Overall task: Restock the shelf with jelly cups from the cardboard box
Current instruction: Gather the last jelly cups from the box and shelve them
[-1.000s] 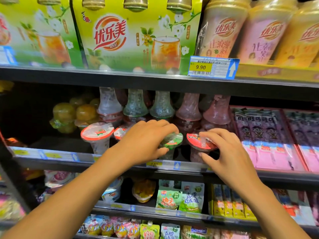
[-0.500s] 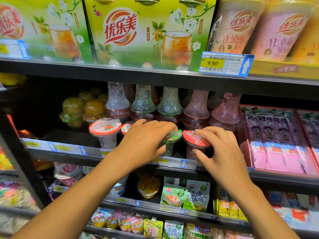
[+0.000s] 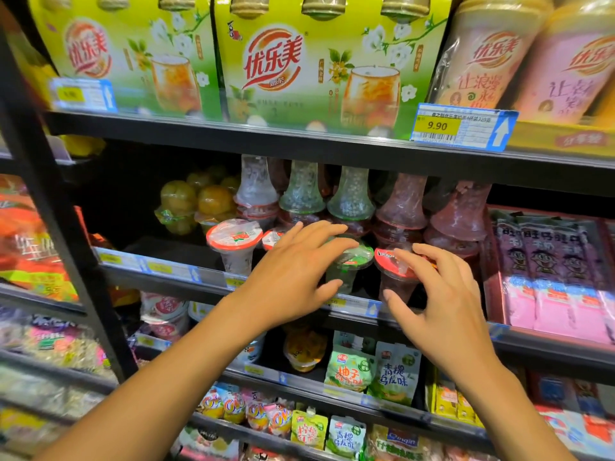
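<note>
Jelly cups stand in a front row on the middle shelf (image 3: 173, 272). My left hand (image 3: 293, 277) hovers over a green-lidded jelly cup (image 3: 349, 266), fingers spread and straight, thumb below near the cup's side. My right hand (image 3: 436, 294) is spread over a red-lidded jelly cup (image 3: 391, 264), fingertips at its lid, not gripping. A white cup with a red-rimmed lid (image 3: 233, 241) stands to the left, and another lid (image 3: 273, 237) peeks out behind my left hand. The cardboard box is not in view.
Inverted jelly cups (image 3: 303, 194) are stacked behind the front row, with yellow fruit cups (image 3: 196, 201) at back left. Pink-purple snack packs (image 3: 549, 274) fill the shelf's right. Green drink boxes (image 3: 299, 61) sit above with a 9.90 price tag (image 3: 462, 126). Pouches (image 3: 372, 371) fill lower shelves.
Both hands have opened and lifted off the two cups they gripped; the cups stay standing on the shelf. The view has shifted right and closer.
</note>
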Tool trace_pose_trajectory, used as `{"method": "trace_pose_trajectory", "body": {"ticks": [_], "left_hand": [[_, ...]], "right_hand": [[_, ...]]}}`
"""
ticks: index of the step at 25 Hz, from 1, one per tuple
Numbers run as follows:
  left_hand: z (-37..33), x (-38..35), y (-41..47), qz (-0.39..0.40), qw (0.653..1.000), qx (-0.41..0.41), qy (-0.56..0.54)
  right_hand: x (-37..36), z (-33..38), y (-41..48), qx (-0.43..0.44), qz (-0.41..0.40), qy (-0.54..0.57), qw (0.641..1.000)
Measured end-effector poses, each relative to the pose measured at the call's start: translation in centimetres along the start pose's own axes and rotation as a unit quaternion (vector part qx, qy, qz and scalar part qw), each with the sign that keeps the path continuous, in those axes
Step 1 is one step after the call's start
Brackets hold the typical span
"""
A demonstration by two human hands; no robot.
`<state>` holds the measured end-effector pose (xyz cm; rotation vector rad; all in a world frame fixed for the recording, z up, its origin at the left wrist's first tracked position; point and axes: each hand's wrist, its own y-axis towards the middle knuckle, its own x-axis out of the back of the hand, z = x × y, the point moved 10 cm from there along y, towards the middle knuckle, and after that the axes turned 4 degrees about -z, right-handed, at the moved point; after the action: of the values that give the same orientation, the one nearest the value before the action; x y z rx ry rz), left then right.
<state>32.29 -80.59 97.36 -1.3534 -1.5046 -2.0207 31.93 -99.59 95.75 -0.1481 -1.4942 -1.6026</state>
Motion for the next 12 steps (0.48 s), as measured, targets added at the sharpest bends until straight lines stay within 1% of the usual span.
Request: {"method": "trace_pose_trajectory", "body": {"ticks": [4, 7, 10, 12], "left_hand": [[0.9, 1.5, -4.1, -0.030, 0.999, 0.009, 0.033], [2.1, 2.4, -9.4, -0.028, 0.998, 0.016, 0.062], [5.4, 3.1, -17.2, -0.001, 0.997, 0.062, 0.055], [8.6, 3.4, -23.5, 0.029, 0.992, 0.114, 0.047]], "right_hand": [[-0.1, 4.7, -1.8, 0.039, -0.034, 0.039, 0.998], [-2.0, 10.1, -4.0, 0.062, -0.039, 0.087, 0.994], [-5.9, 16.2, -7.1, 0.075, 0.012, 0.126, 0.989], [-9.1, 20.2, -9.6, 0.076, 0.060, 0.139, 0.986]]}}
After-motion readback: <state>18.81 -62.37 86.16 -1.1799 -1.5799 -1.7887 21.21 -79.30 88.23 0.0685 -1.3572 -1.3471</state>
